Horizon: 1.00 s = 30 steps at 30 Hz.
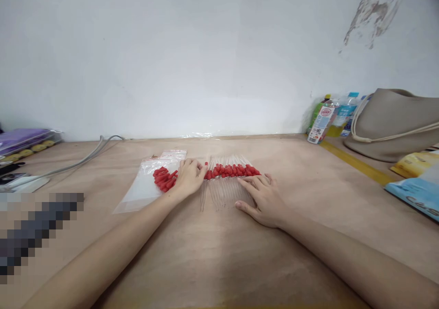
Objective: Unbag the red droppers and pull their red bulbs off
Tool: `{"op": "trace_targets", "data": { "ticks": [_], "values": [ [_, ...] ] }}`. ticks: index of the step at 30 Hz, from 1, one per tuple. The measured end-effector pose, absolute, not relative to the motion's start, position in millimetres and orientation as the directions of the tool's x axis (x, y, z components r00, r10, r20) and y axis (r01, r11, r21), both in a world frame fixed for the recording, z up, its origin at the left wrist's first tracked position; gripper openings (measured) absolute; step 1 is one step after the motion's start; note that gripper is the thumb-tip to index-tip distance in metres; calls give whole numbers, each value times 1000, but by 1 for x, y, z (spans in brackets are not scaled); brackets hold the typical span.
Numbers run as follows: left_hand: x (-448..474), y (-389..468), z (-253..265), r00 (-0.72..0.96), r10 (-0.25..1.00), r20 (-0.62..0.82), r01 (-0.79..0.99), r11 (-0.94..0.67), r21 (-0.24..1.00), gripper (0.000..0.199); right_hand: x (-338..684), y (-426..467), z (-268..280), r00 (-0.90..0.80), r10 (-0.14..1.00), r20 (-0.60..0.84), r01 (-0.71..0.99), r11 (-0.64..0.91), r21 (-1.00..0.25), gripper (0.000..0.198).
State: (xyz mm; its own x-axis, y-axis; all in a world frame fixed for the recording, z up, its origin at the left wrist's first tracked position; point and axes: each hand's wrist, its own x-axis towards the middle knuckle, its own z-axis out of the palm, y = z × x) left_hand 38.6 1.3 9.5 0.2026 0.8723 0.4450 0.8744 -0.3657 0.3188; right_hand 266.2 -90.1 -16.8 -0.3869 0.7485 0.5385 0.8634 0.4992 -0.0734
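Brown tabletop, white wall; left hand beside red pieces, grip unclear; right hand, grip apart.

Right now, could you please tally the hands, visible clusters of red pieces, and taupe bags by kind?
Hands (left hand, right hand): 2
Red clusters (pile, row): 2
Taupe bag: 1
Total: 5

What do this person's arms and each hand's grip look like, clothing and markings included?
The left forearm and right forearm are slim and sleeveless as far as they show. The left grip and right grip are ungloved human hands with slender fingers. No watch, bracelet, ring or cable shows on either.
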Motion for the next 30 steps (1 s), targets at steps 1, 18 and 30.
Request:
{"op": "trace_targets", "data": {
  "ticks": [1, 18, 30],
  "values": [
    [35, -6, 11, 235, 849, 473, 862, -407, 302, 24, 267, -89, -18, -375, 742, 555, 864, 497, -80, 53],
    [13, -58, 1, 619, 403, 674, 643, -753, -141, 3, 265, -87, -18, -309, 473, 825, 780, 622, -65, 66],
    [23, -66, -3, 620, 278, 733, 566, -806, -174, 9, 255, -85, -20, -497, 498, 710, 693, 721, -21, 28]
  ]
}}
